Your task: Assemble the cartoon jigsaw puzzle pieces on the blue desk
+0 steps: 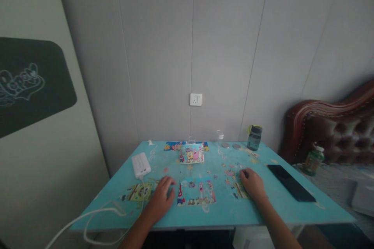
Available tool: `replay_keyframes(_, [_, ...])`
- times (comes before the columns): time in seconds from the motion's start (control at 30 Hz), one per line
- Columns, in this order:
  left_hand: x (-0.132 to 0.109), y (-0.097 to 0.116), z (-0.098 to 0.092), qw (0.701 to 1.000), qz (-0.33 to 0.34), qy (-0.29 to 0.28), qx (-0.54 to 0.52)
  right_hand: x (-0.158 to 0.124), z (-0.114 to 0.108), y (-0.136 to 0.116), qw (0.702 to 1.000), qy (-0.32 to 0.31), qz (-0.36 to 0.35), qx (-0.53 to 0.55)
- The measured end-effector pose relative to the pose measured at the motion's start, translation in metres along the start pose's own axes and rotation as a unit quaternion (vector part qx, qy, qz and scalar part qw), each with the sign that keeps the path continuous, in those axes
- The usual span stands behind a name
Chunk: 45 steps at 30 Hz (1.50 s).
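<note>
A partly assembled jigsaw puzzle (180, 196), with colourful pieces around its edge and a bare blue middle, lies on the light-blue table (187, 218). Just left of it, my left hand (163, 198) rests on the tabletop, fingers loosely apart, holding nothing visible. My right hand (252, 183) is to the right with fingers curled and pressed together; whatever lies between them is hidden. Loose puzzle pieces (229, 172) are scattered beside that hand. Behind the puzzle, a cartoon picture card (191, 154) leans upright.
A white power bank (141, 164) with a white cable (101, 209) lies at left. A black phone or tablet (290, 183) lies at right, with a dark water bottle (254, 138) behind. Two round discs (225, 145) lie near the wall; a green bottle (313, 160) stands beyond the table.
</note>
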<state>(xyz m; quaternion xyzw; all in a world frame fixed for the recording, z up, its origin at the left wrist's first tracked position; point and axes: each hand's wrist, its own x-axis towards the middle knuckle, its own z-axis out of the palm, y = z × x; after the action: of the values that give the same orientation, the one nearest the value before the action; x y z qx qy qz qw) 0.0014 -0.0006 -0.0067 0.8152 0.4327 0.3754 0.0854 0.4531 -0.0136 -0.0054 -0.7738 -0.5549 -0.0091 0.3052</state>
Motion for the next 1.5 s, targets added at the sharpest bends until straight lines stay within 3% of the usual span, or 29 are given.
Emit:
replay_keyframes(0.13, [0.005, -0.017, 0.006, 0.989, -0.097, 0.006, 0.113, 0.005, 0.007, 0.008, 1.0, 0.015, -0.026, -0.006])
replay_keyframes(0.4, [0.043, -0.044, 0.003, 0.975, -0.131, -0.057, 0.168, 0.009, 0.013, 0.012, 0.997, 0.025, -0.039, -0.066])
replay_keyframes(0.53, [0.054, -0.04, 0.0, 0.964, -0.153, -0.083, 0.201, 0.008, 0.008, 0.005, 0.997, 0.017, -0.021, -0.07])
replay_keyframes(0.8, [0.053, -0.024, 0.004, 0.943, -0.182, -0.131, 0.248, 0.007, 0.001, -0.007, 0.993, -0.027, 0.03, -0.108])
replay_keyframes(1.5, [0.055, -0.018, 0.002, 0.93, -0.186, -0.139, 0.284, 0.003, -0.004, -0.022, 0.985, -0.072, 0.049, -0.148])
